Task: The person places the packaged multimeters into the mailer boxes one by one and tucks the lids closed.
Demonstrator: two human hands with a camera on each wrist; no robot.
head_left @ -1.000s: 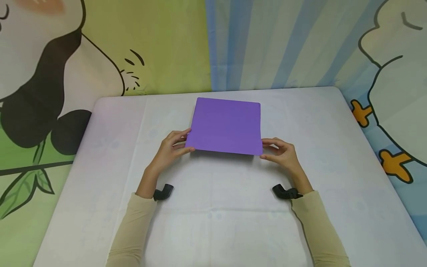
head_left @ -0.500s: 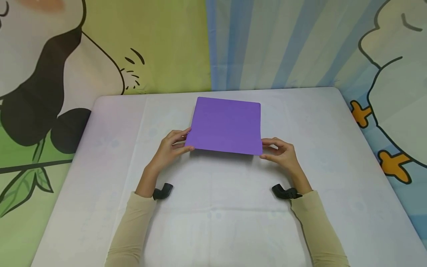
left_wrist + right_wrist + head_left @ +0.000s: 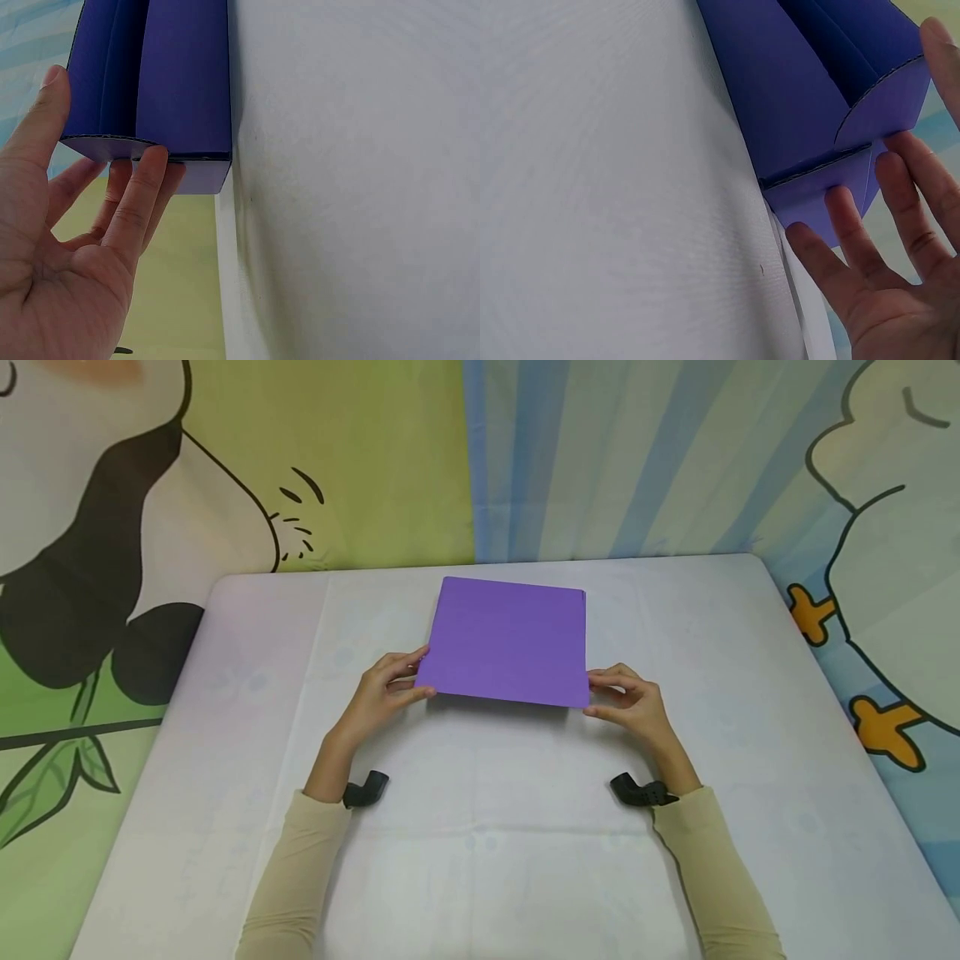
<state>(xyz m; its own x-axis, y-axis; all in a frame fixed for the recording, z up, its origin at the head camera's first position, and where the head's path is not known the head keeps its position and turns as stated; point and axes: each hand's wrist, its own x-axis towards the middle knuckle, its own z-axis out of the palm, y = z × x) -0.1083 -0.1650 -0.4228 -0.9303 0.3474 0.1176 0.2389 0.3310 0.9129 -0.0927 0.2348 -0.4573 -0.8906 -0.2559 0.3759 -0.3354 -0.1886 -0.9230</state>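
Note:
A purple cardboard box (image 3: 510,639) sits on the table with its flat lid uppermost. Both wrist views show the lid raised a little at the front, leaving a dark gap above the front wall (image 3: 184,82). My left hand (image 3: 382,692) holds the box's near left corner, thumb at the lid's front edge and fingertips against the side. At the near right corner my right hand (image 3: 633,703) does likewise; in the right wrist view several fingertips (image 3: 841,199) touch the side wall and the lid's side flap (image 3: 889,105). The box's inside is hidden.
White cloth covers the table (image 3: 480,877). A black wrist camera (image 3: 367,789) sits on the left wrist and another black camera (image 3: 641,791) on the right. Behind the table hangs a printed curtain (image 3: 600,460) with cartoon figures and blue stripes.
The box and my left hand stay nearly still. One finger of my right hand has lifted slightly.

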